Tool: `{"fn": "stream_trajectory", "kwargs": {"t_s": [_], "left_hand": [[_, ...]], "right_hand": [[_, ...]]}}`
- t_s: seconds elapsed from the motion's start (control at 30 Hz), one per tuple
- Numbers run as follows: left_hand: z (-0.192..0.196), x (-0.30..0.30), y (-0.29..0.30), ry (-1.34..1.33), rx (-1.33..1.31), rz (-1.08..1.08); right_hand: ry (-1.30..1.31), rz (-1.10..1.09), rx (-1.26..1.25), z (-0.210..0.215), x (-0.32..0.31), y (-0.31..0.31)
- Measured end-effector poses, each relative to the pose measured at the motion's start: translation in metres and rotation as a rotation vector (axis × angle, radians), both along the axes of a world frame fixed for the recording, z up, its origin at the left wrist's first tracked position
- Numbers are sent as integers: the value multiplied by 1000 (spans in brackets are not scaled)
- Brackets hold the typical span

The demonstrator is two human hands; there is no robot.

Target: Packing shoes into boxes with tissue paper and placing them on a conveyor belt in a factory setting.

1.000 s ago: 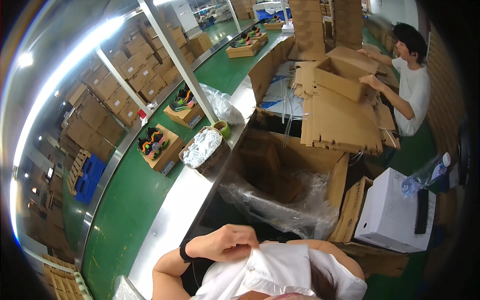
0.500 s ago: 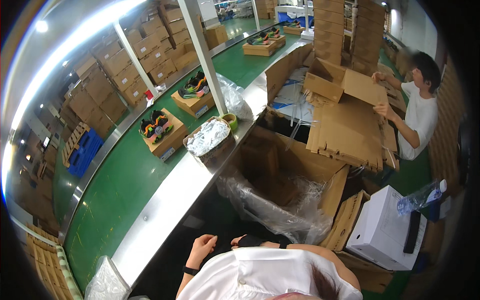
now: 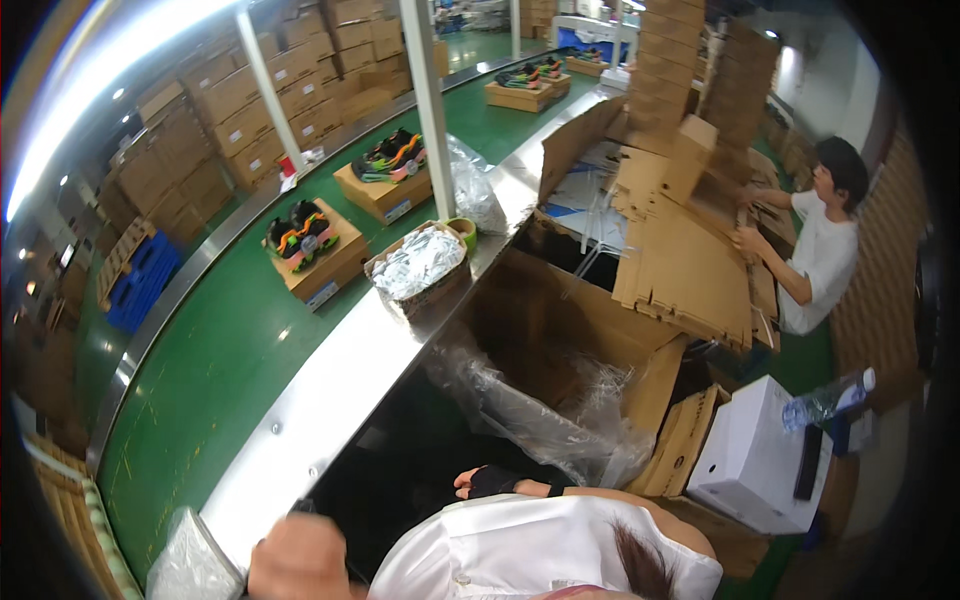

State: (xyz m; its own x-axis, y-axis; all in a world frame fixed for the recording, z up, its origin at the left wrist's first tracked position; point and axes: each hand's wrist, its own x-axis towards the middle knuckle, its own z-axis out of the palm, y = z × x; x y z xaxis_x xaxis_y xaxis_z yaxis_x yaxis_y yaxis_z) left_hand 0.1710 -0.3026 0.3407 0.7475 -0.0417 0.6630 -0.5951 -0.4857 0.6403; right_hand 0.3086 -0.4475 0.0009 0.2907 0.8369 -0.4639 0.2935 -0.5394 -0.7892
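Observation:
My left hand [image 3: 298, 558] is raised at the lower edge, near the metal edge of the conveyor. Motion smears it, so its fingers and anything in them cannot be made out. In front of my white shirt is my right hand [image 3: 488, 482], wearing a black fingerless glove. Its bare fingers curl inward, with nothing visible in them. A clear plastic bag [image 3: 545, 425] drapes over the near rim of an open carton [image 3: 650, 385], just beyond my right hand. A clear-wrapped stack [image 3: 195, 560] lies to the left of my left hand.
Shoes [image 3: 300, 235] sit on brown boxes along the green conveyor [image 3: 215, 400]. A basket of small white packets [image 3: 418, 262] and a roll of green tape [image 3: 462, 230] stand by a post. At right, a co-worker [image 3: 825, 235] handles cardboard near a white box [image 3: 765, 455] and a bottle [image 3: 825, 402].
My left hand has moved left and down, away from my right hand, which stays near my chest. The co-worker has turned the carton, now blurred. The whole view has shifted slightly.

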Motion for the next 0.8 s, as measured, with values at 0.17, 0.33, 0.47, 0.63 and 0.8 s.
{"fn": "stream_trajectory", "kwargs": {"t_s": [0.17,0.33,0.47,0.63,0.8], "left_hand": [[46,-2,50,-388,183,-1005],[51,9,95,-132,208,-1300],[46,20,121,-119,116,-1360],[37,28,150,-94,6,-1387],[38,19,177,-127,-98,-1380]], "right_hand": [[2,-9,105,-2,-15,38],[0,-64,124,2,-21,74],[-12,-66,143,-1,-28,109],[-23,-85,160,3,-29,147],[-167,-148,355,-5,-6,193]]}}
